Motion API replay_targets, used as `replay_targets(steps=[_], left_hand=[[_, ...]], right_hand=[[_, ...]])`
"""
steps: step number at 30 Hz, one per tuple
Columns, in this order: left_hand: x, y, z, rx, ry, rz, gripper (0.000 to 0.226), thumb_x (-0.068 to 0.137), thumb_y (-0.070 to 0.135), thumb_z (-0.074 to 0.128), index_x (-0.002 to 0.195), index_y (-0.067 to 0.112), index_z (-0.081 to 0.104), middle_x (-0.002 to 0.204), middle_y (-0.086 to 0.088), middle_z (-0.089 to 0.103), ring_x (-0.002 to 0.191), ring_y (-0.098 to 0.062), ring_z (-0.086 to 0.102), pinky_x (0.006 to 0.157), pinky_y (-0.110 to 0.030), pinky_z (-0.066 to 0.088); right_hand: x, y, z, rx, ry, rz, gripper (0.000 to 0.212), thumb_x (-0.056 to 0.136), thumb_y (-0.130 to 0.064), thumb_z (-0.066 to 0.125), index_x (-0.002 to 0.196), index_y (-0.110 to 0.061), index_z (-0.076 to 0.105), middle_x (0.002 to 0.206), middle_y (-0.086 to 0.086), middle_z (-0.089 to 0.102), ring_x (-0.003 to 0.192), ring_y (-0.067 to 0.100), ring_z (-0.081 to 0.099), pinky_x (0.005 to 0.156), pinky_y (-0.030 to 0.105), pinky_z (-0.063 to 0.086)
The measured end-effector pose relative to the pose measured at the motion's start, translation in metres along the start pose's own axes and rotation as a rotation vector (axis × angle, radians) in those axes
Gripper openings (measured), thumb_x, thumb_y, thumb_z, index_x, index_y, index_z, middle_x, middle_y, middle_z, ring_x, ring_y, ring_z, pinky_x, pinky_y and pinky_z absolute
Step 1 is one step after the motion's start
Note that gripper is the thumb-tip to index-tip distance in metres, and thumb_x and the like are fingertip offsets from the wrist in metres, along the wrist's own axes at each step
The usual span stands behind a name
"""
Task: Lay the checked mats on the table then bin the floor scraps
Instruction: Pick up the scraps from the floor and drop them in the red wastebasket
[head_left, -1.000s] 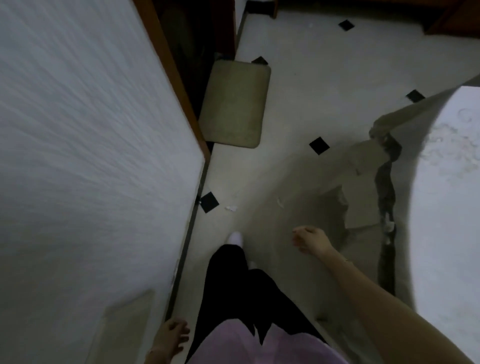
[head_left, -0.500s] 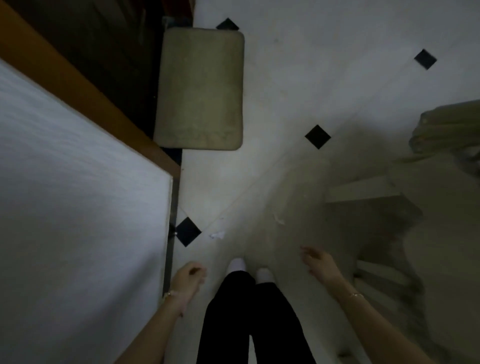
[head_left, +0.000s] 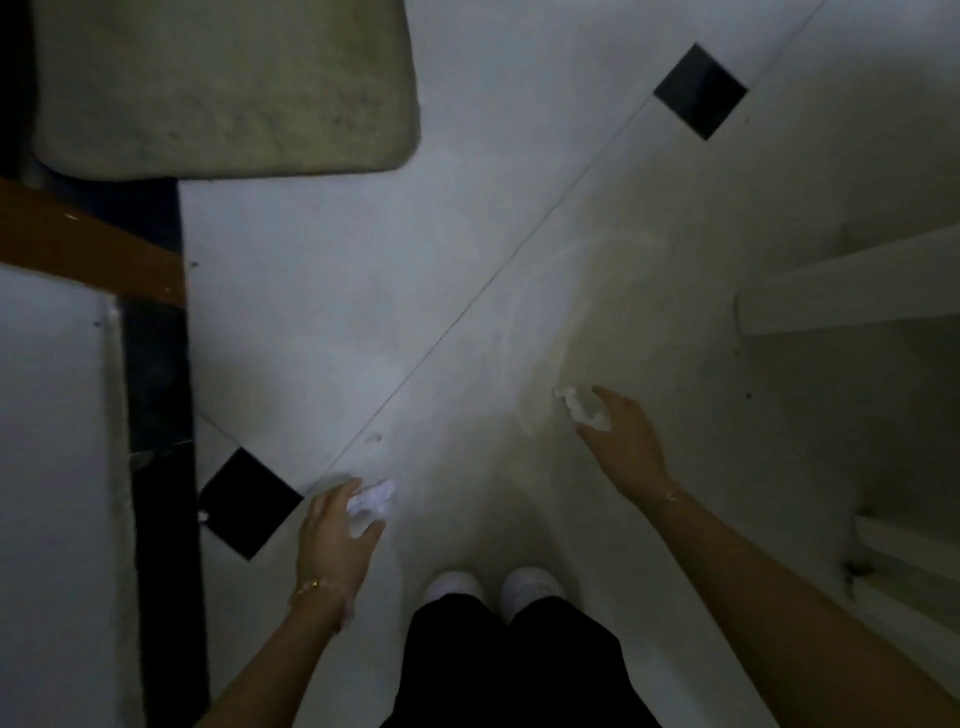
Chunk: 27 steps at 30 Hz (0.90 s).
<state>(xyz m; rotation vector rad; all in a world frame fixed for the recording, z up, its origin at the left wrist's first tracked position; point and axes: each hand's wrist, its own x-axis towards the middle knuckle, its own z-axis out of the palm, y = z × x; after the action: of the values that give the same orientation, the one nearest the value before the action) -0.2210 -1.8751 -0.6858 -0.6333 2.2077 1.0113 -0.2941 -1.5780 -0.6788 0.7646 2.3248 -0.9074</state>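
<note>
Bent low over the pale tiled floor (head_left: 467, 260). Left hand (head_left: 332, 535) closing fingers around a crumpled white paper scrap (head_left: 371, 501) beside a black diamond tile (head_left: 249, 501); right hand (head_left: 623, 441) pinching a second white scrap (head_left: 579, 410). Best to pinch each fully, lift together, then find the bin, not in view
</note>
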Motion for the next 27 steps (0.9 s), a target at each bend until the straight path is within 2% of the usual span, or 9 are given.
replay_targets(steps=[3, 5, 7, 8, 12, 14, 20, 24, 27], left_hand=[[0.022, -0.022, 0.02, 0.041, 0.034, -0.079, 0.047, 0.078, 0.016, 0.072, 0.122, 0.016, 0.055, 0.126, -0.011, 0.044, 0.109, -0.032, 0.057, 0.094, -0.047, 0.05], [0.029, -0.024, 0.03, 0.081, 0.098, -0.091, 0.031, 0.078, 0.01, 0.071, 0.108, 0.015, 0.06, 0.12, -0.01, 0.044, 0.106, -0.033, 0.056, 0.09, -0.04, 0.052], [0.032, -0.021, 0.034, 0.089, 0.124, -0.077, 0.01, 0.083, 0.006, 0.066, 0.092, 0.005, 0.063, 0.108, -0.01, 0.045, 0.094, -0.03, 0.056, 0.079, -0.017, 0.046], [0.033, -0.021, 0.035, 0.086, 0.125, -0.056, 0.002, 0.085, 0.006, 0.063, 0.086, 0.004, 0.063, 0.102, -0.011, 0.049, 0.087, -0.028, 0.056, 0.073, -0.014, 0.044], [0.025, -0.015, 0.023, 0.055, 0.068, -0.126, 0.009, 0.089, 0.014, 0.059, 0.081, 0.011, 0.058, 0.082, -0.011, 0.062, 0.078, -0.02, 0.056, 0.069, -0.028, 0.044], [0.009, -0.004, 0.01, -0.056, 0.053, -0.198, 0.019, 0.09, 0.018, 0.059, 0.081, 0.002, 0.058, 0.082, -0.017, 0.066, 0.076, -0.02, 0.058, 0.072, -0.032, 0.048], [-0.074, 0.086, -0.069, -0.233, 0.055, -0.159, 0.018, 0.087, 0.02, 0.062, 0.075, 0.006, 0.061, 0.069, -0.007, 0.063, 0.066, -0.02, 0.06, 0.063, -0.027, 0.044], [-0.154, 0.173, -0.14, -0.308, 0.063, -0.133, 0.026, 0.087, 0.03, 0.06, 0.073, 0.008, 0.061, 0.067, -0.004, 0.062, 0.064, -0.016, 0.058, 0.063, -0.027, 0.047], [-0.224, 0.231, -0.187, -0.373, 0.06, -0.088, 0.021, 0.085, 0.022, 0.063, 0.068, 0.013, 0.056, 0.063, -0.004, 0.058, 0.063, -0.018, 0.054, 0.057, -0.025, 0.044]], right_hand=[[0.018, 0.018, 0.023, -0.037, 0.071, -0.038, 0.037, 0.089, -0.04, 0.058, 0.12, -0.02, 0.063, 0.118, 0.013, 0.057, 0.101, 0.029, 0.06, 0.09, 0.031, 0.049], [0.028, 0.027, 0.035, -0.065, 0.113, -0.073, 0.028, 0.088, -0.031, 0.061, 0.112, -0.018, 0.066, 0.109, 0.014, 0.057, 0.094, 0.031, 0.059, 0.084, 0.032, 0.05], [0.034, 0.032, 0.042, -0.074, 0.151, -0.089, 0.02, 0.088, -0.02, 0.063, 0.105, -0.011, 0.068, 0.105, 0.015, 0.059, 0.091, 0.03, 0.06, 0.077, 0.02, 0.04], [0.035, 0.033, 0.043, -0.072, 0.153, -0.084, 0.017, 0.088, -0.017, 0.063, 0.102, -0.009, 0.068, 0.104, 0.014, 0.062, 0.092, 0.029, 0.061, 0.072, 0.015, 0.033], [0.022, 0.03, 0.034, -0.084, 0.089, -0.037, 0.015, 0.089, -0.016, 0.06, 0.098, -0.008, 0.068, 0.099, 0.011, 0.069, 0.088, 0.024, 0.06, 0.064, 0.018, 0.028], [0.004, 0.024, 0.015, -0.066, 0.076, -0.018, 0.015, 0.089, -0.016, 0.06, 0.098, -0.007, 0.068, 0.093, 0.01, 0.067, 0.079, 0.018, 0.055, 0.064, 0.021, 0.03], [-0.072, -0.024, -0.08, 0.121, 0.043, 0.062, 0.015, 0.086, -0.025, 0.066, 0.087, -0.01, 0.068, 0.078, 0.003, 0.061, 0.074, 0.019, 0.056, 0.065, 0.026, 0.039], [-0.155, -0.083, -0.167, 0.308, 0.043, 0.125, 0.04, 0.08, -0.046, 0.068, 0.071, -0.006, 0.065, 0.061, -0.002, 0.06, 0.062, 0.014, 0.056, 0.063, 0.03, 0.046], [-0.228, -0.133, -0.226, 0.49, 0.042, 0.1, 0.041, 0.083, -0.033, 0.07, 0.052, -0.012, 0.053, 0.042, -0.012, 0.044, 0.052, -0.001, 0.043, 0.059, 0.02, 0.039]])
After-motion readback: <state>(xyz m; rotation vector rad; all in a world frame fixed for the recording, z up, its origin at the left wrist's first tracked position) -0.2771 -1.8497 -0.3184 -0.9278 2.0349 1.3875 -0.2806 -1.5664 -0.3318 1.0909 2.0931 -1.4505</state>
